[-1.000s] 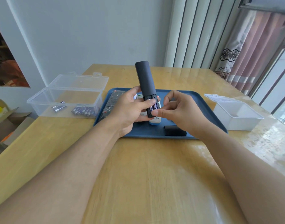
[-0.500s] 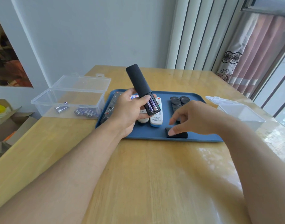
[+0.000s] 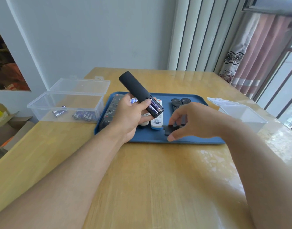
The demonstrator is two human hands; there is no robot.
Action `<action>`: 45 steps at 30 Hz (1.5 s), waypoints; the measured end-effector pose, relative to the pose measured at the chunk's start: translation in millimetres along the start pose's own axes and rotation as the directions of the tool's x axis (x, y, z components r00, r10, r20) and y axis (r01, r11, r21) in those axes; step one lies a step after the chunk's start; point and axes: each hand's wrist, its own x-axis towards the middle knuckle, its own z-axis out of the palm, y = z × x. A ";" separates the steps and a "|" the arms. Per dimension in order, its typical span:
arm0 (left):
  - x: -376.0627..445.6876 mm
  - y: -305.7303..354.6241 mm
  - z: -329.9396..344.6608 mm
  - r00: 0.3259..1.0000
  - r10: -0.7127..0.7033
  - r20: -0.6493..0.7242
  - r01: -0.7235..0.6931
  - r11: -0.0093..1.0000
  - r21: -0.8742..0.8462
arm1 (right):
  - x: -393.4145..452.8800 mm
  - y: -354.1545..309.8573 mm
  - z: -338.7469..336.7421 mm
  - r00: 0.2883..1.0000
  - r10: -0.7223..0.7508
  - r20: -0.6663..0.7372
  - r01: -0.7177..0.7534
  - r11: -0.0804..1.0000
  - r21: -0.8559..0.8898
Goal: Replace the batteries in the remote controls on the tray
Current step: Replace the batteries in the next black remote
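My left hand (image 3: 130, 114) grips a black remote (image 3: 135, 87) above the blue tray (image 3: 151, 138), tilted with its far end up and to the left. Its open battery compartment faces me and holds two purple batteries (image 3: 154, 108). My right hand (image 3: 189, 119) is low over the tray's front right, pinching the black battery cover (image 3: 169, 129) between thumb and fingers. On the tray lie a white remote (image 3: 156, 123), a long black remote (image 3: 111, 108) at the left and another black remote (image 3: 180, 102) behind my right hand.
A clear open box (image 3: 67, 104) with several purple batteries (image 3: 83, 115) stands left of the tray. A white lidded box (image 3: 241, 113) stands at the right. The wooden table (image 3: 150, 179) is bare in front of the tray. Cardboard boxes (image 3: 8, 128) sit beyond the table's left edge.
My right hand left the remote's battery compartment, dropped to the tray's front and took hold of the black cover. My left hand tilted the remote further to the left.
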 end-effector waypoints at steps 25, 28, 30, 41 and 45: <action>-10.1 -8.7 12.8 1.000 0.013 0.008 -0.013 1.000 0.001 | 18.8 -20.9 46.1 0.724 -0.035 -0.689 0.079 0.996 0.032; -9.2 -9.2 12.3 1.000 0.029 0.007 -0.030 0.999 0.017 | 19.4 -20.2 46.6 0.726 -0.030 -0.687 0.083 0.996 0.043; -8.5 -9.2 11.7 0.999 0.038 -0.003 -0.038 0.999 0.021 | 19.9 -19.0 46.5 0.729 -0.032 -0.684 0.092 0.994 0.051; -8.2 -8.2 11.2 0.999 0.012 -0.042 -0.011 1.000 0.009 | 18.7 -19.7 45.4 0.765 -0.043 -0.642 0.080 0.996 0.029; -8.9 -8.4 11.6 0.999 -0.010 -0.049 0.010 1.000 0.004 | 18.9 -19.5 45.6 0.768 -0.045 -0.639 0.081 0.996 0.027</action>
